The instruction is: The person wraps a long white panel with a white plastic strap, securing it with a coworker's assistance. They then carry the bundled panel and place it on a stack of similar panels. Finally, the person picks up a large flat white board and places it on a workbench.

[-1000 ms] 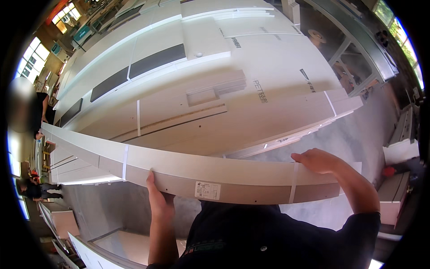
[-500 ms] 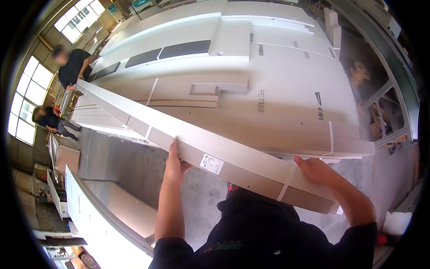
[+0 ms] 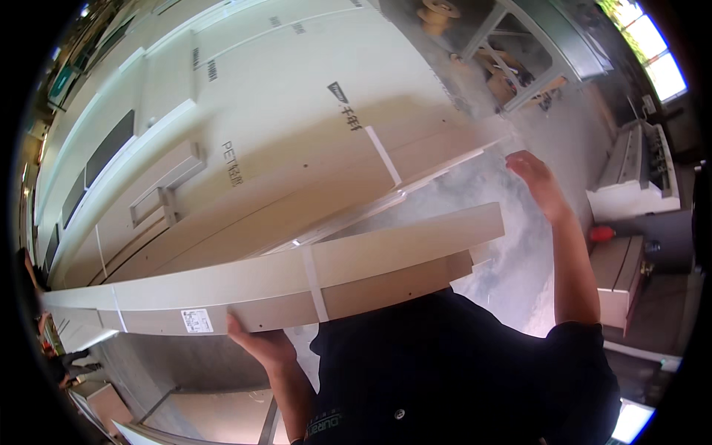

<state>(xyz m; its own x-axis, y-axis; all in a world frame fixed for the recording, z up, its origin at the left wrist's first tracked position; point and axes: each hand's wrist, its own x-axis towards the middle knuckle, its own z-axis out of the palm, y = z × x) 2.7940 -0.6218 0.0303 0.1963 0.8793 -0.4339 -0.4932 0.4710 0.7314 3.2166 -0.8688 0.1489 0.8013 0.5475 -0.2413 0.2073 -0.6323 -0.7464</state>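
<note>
A long bundle of pale boards (image 3: 386, 248), tied with white straps, runs across in front of my body to the far left. My left hand (image 3: 263, 347) grips its near lower edge beside a white label (image 3: 198, 320), with the thumb up on the side face and the fingers mostly hidden underneath. Off the bundle, my right hand (image 3: 535, 182) is raised beyond its right end with the fingers stretched out and nothing in it. At the far left edge, a partly cut-off person in dark clothing (image 3: 28, 282) is close to the other end of the boards.
A large stack of white panels (image 3: 289, 111) lies beyond the bundle, with strapped boards and dark strips on it. To the right are a metal frame (image 3: 549, 52), a wooden spool (image 3: 439, 15) and pale boxy units (image 3: 630, 170). A tan panel (image 3: 222, 411) lies low on the left.
My right hand has let go of the bundle's right end and moved out to the right. The view has turned right. My left hand still grips the boards near the label.
</note>
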